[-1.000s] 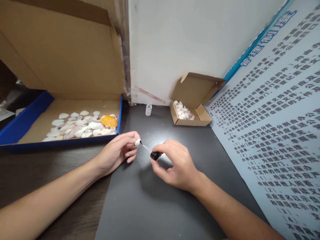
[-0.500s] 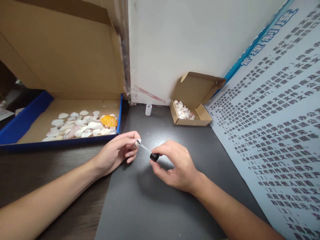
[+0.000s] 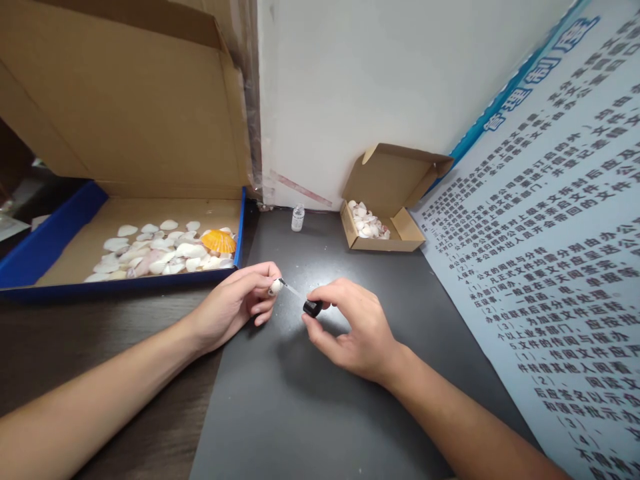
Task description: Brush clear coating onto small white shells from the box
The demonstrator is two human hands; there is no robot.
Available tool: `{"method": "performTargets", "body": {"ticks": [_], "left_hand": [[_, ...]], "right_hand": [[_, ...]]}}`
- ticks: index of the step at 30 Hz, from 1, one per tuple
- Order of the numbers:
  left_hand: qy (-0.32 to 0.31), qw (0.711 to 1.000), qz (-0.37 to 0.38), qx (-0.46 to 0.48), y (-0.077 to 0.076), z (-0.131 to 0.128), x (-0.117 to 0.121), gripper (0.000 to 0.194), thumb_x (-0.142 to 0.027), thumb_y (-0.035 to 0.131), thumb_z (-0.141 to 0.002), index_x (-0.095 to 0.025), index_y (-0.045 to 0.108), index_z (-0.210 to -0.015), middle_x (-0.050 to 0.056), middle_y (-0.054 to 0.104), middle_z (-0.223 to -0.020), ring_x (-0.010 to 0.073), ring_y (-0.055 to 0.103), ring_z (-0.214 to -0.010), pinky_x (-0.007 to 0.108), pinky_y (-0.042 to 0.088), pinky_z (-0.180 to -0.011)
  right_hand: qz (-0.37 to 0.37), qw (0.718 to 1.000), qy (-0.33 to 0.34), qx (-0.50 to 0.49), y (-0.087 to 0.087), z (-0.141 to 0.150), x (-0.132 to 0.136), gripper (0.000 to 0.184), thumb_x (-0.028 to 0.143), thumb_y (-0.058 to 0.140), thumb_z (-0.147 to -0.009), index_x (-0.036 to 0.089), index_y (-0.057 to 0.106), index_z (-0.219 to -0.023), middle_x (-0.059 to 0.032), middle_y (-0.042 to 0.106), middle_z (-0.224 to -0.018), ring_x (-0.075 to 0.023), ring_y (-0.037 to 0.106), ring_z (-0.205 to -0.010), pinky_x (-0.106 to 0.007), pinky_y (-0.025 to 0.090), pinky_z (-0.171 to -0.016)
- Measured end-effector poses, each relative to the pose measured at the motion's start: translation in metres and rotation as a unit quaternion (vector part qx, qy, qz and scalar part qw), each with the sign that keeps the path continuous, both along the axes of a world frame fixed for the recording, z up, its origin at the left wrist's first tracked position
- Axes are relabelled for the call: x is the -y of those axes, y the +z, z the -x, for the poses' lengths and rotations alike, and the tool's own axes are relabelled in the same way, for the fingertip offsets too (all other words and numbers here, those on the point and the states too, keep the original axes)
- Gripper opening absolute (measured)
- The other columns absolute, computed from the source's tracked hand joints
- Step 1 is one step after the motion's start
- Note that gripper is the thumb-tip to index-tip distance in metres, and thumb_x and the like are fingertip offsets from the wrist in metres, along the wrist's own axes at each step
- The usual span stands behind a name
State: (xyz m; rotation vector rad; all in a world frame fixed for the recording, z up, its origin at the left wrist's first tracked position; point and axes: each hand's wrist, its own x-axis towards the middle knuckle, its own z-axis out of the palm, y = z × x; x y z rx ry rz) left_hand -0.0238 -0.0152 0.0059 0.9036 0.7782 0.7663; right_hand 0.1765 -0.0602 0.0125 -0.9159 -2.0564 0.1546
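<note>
Between thumb and fingers, my left hand (image 3: 239,300) pinches a small white shell (image 3: 275,287), mostly covered by the fingertips. My right hand (image 3: 353,323) grips the black cap of a small applicator brush (image 3: 313,308), its pale stem pointing up and left. The brush's dark tip is at the shell's right edge; whether it touches cannot be made out. Farther back stands an uncapped clear glass bottle (image 3: 297,219) with a white label.
A blue-edged cardboard box (image 3: 65,230) at left holds many white shells (image 3: 150,250) and one orange scallop shell (image 3: 219,241). A smaller open carton (image 3: 390,244) with shells stands at the back right. A printed sheet (image 3: 550,253) lines the right side.
My right hand has shifted slightly right with the brush, and its tip has moved from the shell's face to its right edge. My left hand stays nearly still.
</note>
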Motion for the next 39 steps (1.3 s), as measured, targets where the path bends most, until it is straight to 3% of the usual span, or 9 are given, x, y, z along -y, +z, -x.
{"method": "performTargets", "body": {"ticks": [5,11,17,23,28,33,39], "left_hand": [[0.010,1.000,0.015,-0.018,-0.0005,-0.0018,-0.0005,0.013,-0.023,0.061,-0.077,-0.018,0.052,-0.069,-0.008,0.030,-0.054,0.0075,0.030,-0.045,0.018,0.031,-0.042],[0.012,1.000,0.002,-0.020,-0.0037,-0.0023,-0.0012,0.013,-0.024,0.062,-0.078,-0.018,0.053,-0.071,-0.009,0.031,-0.052,0.0067,0.030,-0.044,0.017,0.032,-0.042],[0.015,1.000,0.015,-0.012,-0.0033,-0.0020,-0.0005,0.012,-0.024,0.062,-0.079,-0.018,0.053,-0.072,-0.009,0.031,-0.053,0.0066,0.030,-0.044,0.017,0.032,-0.042],[0.018,1.000,0.008,-0.017,-0.0015,-0.0031,0.0001,0.013,-0.023,0.060,-0.080,-0.018,0.052,-0.072,-0.009,0.031,-0.054,0.0069,0.030,-0.044,0.017,0.032,-0.042],[0.014,1.000,0.009,-0.012,-0.0031,-0.0025,-0.0009,0.014,-0.024,0.061,-0.081,-0.019,0.050,-0.072,-0.009,0.030,-0.054,0.0070,0.030,-0.044,0.017,0.032,-0.042],[0.012,1.000,0.004,-0.008,-0.0045,-0.0020,-0.0011,0.014,-0.023,0.058,-0.083,-0.018,0.051,-0.071,-0.008,0.031,-0.055,0.0068,0.030,-0.044,0.018,0.033,-0.042],[0.013,1.000,0.009,-0.008,-0.0042,-0.0019,-0.0011,0.015,-0.025,0.059,-0.083,-0.018,0.050,-0.073,-0.009,0.031,-0.055,0.0067,0.030,-0.044,0.017,0.032,-0.042]], "right_hand": [[0.009,1.000,-0.017,0.000,0.0002,0.0007,-0.0007,0.012,0.016,0.062,-0.083,0.020,0.057,-0.092,-0.0013,0.066,-0.073,-0.0159,0.060,-0.064,-0.029,0.049,-0.062],[-0.001,1.000,0.013,-0.008,0.0008,0.0008,0.0000,0.012,0.016,0.059,-0.086,0.021,0.056,-0.096,-0.0005,0.067,-0.074,-0.0146,0.061,-0.063,-0.027,0.049,-0.061],[0.022,0.999,-0.036,0.010,0.0004,0.0007,0.0006,0.010,0.017,0.060,-0.083,0.021,0.056,-0.091,-0.0008,0.066,-0.073,-0.0154,0.061,-0.063,-0.028,0.049,-0.062],[0.004,1.000,0.004,-0.006,0.0002,0.0020,0.0013,0.013,0.017,0.060,-0.085,0.021,0.056,-0.096,-0.0008,0.066,-0.074,-0.0149,0.061,-0.063,-0.028,0.050,-0.062],[0.022,0.999,-0.029,0.021,-0.0005,0.0019,0.0002,0.010,0.017,0.059,-0.082,0.021,0.056,-0.091,-0.0007,0.066,-0.073,-0.0155,0.062,-0.063,-0.028,0.050,-0.062],[-0.001,1.000,-0.010,-0.010,-0.0003,0.0013,0.0014,0.014,0.017,0.060,-0.084,0.022,0.055,-0.097,-0.0007,0.067,-0.075,-0.0152,0.061,-0.064,-0.028,0.050,-0.062],[0.017,0.997,-0.039,0.063,-0.0024,0.0019,-0.0008,0.008,0.017,0.059,-0.083,0.021,0.056,-0.090,-0.0013,0.066,-0.074,-0.0164,0.061,-0.065,-0.029,0.048,-0.063]]}}
